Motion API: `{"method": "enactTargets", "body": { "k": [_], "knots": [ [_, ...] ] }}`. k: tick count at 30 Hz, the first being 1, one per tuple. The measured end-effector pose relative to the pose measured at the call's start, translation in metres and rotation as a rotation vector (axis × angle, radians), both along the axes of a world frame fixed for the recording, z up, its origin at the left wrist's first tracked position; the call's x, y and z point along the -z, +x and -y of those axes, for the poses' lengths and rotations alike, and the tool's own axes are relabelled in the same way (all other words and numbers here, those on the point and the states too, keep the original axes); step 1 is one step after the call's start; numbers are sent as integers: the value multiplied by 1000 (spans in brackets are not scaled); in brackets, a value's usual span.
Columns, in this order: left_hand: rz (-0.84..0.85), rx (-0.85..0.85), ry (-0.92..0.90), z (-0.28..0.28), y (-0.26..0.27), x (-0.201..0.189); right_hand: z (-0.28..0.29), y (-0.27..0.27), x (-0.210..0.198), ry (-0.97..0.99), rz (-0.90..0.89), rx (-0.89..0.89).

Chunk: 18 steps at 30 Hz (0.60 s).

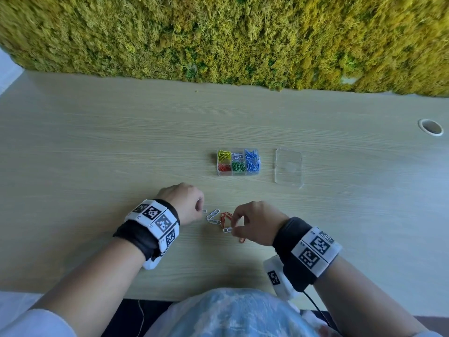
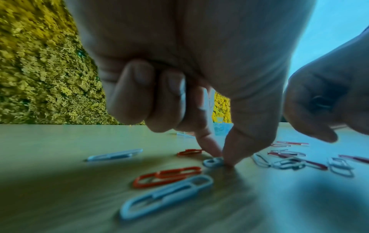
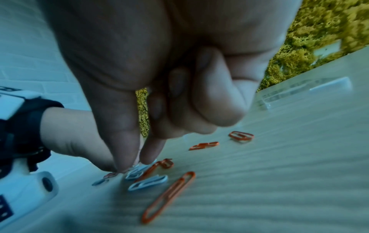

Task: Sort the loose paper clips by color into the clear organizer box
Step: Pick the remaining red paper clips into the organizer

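The clear organizer box (image 1: 239,162) sits mid-table with yellow, white, blue, red and green clips in separate compartments. Loose white paper clips (image 1: 213,214) and red paper clips (image 1: 226,216) lie near the front edge between my hands. My left hand (image 1: 200,210) pinches a small white clip (image 2: 212,162) against the table with thumb and forefinger (image 2: 221,159). Its other fingers are curled over white clips in the palm. My right hand (image 1: 232,227) has thumb and forefinger (image 3: 135,164) closed on a white clip (image 3: 143,166) lying on the table.
The box's clear lid (image 1: 289,167) lies flat just right of the box. A moss wall (image 1: 218,32) backs the wooden table (image 1: 97,142), which has a cable hole (image 1: 430,127) at far right. More red clips (image 3: 169,195) lie near my right hand.
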<state>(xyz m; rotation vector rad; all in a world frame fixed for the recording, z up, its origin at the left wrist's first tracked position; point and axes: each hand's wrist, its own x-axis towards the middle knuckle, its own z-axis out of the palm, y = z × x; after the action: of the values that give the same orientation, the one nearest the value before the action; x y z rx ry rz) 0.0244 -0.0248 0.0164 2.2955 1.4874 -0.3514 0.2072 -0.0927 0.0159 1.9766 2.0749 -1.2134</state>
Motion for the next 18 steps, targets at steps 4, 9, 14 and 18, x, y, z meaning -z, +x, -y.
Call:
{"method": "enactTargets", "body": {
  "k": [4,9,14,18],
  "knots": [
    [-27,20,-33,-1,1,3,2,2,1,-23,-44,1],
    [308,-214,-285,-9,-4,11,-7,12,-3,-17,-26,16],
    [1005,-728,-815,-17,8,8,-36,32,-17,-10,122,-1],
    [680,-559,-612,-28,27,1,-74,41,-30,31,319,-79]
  ]
}}
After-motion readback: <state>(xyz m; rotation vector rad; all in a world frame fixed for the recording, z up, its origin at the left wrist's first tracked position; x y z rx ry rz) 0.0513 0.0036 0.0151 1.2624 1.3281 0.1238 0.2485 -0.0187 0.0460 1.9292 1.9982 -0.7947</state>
